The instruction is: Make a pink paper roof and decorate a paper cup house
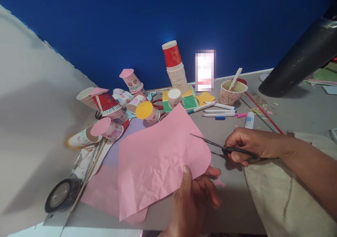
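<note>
The left hand (193,195) pinches one crumpled pink sheet (158,160) by its lower edge. Just right of it, the right hand (250,146) grips one pair of scissors (218,146), blades seemingly closed. Beyond lie three markers (218,110).

text: none legible | red cup (171,55): gold script, unreadable
</note>
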The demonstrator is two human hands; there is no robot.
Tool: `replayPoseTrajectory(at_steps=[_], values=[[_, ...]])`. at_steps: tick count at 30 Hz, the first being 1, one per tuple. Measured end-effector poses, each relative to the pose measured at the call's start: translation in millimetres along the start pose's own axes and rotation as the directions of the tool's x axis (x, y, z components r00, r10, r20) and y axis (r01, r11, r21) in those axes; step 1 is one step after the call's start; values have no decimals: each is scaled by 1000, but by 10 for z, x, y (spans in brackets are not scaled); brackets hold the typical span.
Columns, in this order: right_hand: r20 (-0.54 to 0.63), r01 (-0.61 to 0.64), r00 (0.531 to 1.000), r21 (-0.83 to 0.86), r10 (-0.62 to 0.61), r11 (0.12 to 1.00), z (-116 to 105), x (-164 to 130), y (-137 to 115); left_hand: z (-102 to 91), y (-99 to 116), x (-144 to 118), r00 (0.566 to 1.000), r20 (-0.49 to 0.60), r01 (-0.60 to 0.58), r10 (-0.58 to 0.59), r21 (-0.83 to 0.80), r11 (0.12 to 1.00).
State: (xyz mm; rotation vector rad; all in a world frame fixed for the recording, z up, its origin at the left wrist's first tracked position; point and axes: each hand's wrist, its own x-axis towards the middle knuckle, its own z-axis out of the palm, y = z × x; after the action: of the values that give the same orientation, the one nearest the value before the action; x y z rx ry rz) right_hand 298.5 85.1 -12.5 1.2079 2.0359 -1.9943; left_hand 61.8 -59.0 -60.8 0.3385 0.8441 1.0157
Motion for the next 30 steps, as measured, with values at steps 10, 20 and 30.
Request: replayPoseTrajectory(at_steps=[10, 20, 30], values=[[1, 24, 1000, 18, -24, 1000, -8, -7, 35, -29, -40, 0, 1000, -9, -10, 10, -7, 1000], [28, 8, 1000, 17, -8, 1000, -22, -1, 58, -64, -58, -45, 1000, -24, -15, 15, -29, 999], [50, -20, 998, -52, 22, 998, -48, -15, 30, -41, 139, -206, 998, 20, 52, -54, 78, 996]])
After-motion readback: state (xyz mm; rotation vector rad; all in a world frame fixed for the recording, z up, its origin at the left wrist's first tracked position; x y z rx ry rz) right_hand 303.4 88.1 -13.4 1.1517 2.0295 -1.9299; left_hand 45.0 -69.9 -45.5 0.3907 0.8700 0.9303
